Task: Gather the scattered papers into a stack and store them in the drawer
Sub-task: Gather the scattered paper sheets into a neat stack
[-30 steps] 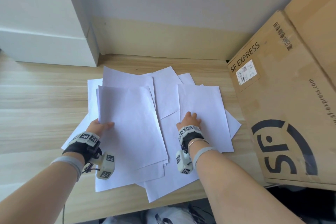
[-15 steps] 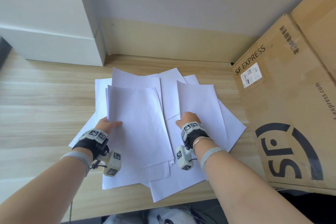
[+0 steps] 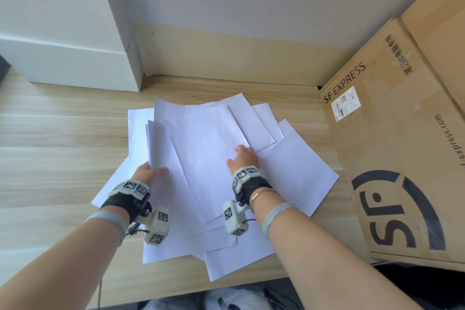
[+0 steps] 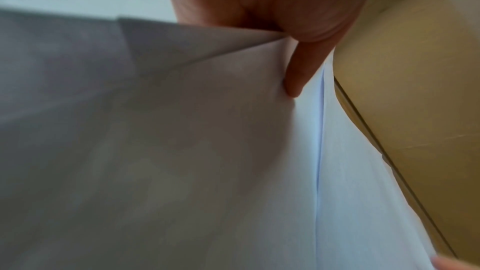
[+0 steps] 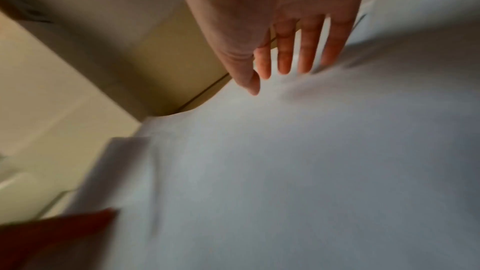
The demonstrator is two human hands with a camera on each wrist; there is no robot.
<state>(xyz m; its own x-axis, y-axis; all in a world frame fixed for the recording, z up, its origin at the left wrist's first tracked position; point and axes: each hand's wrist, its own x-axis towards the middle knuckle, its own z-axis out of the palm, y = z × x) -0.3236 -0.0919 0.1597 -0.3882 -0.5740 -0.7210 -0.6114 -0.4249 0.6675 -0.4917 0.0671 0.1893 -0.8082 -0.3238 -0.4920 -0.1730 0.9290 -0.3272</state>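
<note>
A: Item one, papers (image 3: 208, 158)?

B: White sheets, overlapping and fanning out on the wooden table (image 3: 50, 133), between the white boxes (image 3: 63, 33) at far left and the cardboard box (image 3: 402, 158) at right. Most are lying with long axes running near to far; the right-hand sheets are angling toward the far left.

A: Left hand (image 3: 148, 175)?

B: It is pinching the left edge of a few top sheets, thumb (image 4: 298, 77) on top, other fingers hiding underneath.

A: Right hand (image 3: 242, 161)?

B: It is resting flat on the top sheet, fingers (image 5: 285, 56) straight and slightly spread, tips touching paper.
</note>
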